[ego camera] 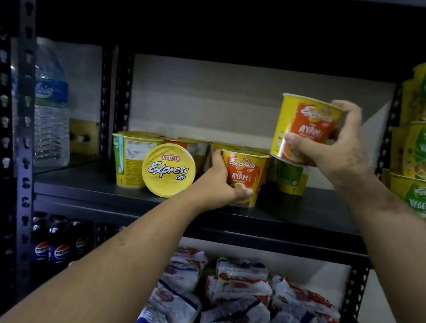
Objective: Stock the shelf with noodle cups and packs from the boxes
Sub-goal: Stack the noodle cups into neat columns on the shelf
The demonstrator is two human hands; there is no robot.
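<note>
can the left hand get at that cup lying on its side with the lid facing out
Probably yes, once freed. The left hand grips an upright Ayam cup; the tipped cup lies just beside it at the shelf front, nothing blocking it.

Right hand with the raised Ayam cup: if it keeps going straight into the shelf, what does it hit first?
Probably nothing soon: the right hand holds the raised Ayam cup above the green-labelled cup, and behind it only the pale back wall shows. Depth is unclear.

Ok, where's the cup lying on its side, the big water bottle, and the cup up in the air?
Tipped cup [168,170], head view, on its yellow lid.
Water bottle [48,104], head view, on its blue label.
Raised cup [306,126], head view, on its orange front.
</note>
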